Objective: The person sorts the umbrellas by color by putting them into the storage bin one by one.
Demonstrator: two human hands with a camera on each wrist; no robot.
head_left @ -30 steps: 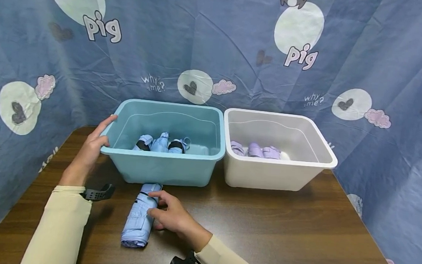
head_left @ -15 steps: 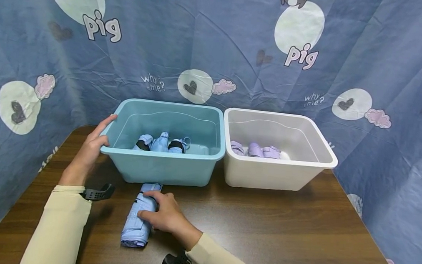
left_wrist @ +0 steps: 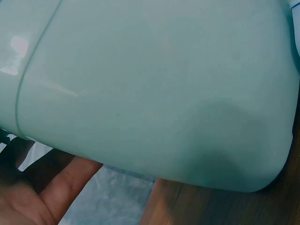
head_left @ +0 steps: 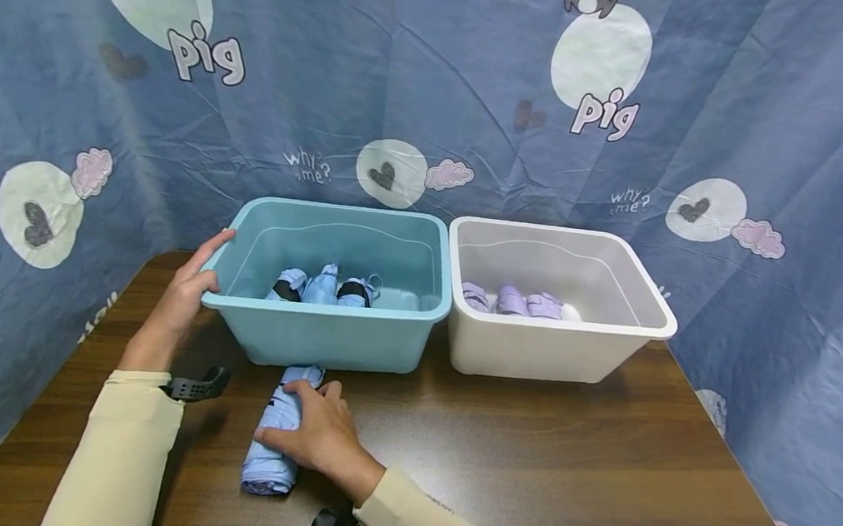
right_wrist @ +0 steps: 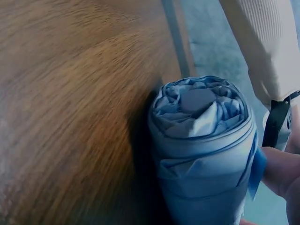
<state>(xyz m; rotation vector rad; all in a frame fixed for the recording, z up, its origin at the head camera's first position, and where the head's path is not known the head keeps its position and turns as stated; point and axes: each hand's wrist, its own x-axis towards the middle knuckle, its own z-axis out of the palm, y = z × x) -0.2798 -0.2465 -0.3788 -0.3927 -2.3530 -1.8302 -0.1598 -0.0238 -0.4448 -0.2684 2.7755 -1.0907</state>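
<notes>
A folded light-blue umbrella point(head_left: 271, 450) lies on the brown table point(head_left: 524, 464) just in front of the blue bin point(head_left: 325, 334). My right hand point(head_left: 316, 436) lies over its middle with fingers curled round it; the right wrist view shows the umbrella's rolled end point(right_wrist: 201, 122) close up with a fingertip point(right_wrist: 279, 168) at its side. My left hand point(head_left: 186, 288) rests on the blue bin's left rim, fingers straight; the left wrist view shows the bin wall point(left_wrist: 154, 84) above the palm point(left_wrist: 42, 197). Folded blue umbrellas point(head_left: 322, 286) lie inside the blue bin.
A white bin point(head_left: 550, 341) stands right of the blue one, touching it, with folded purple umbrellas point(head_left: 512, 300) inside. A blue patterned curtain point(head_left: 437, 89) closes in the table at the back and both sides.
My right hand has slid left over the umbrella and its fingers have closed round it. The left hand and both bins have stayed put.
</notes>
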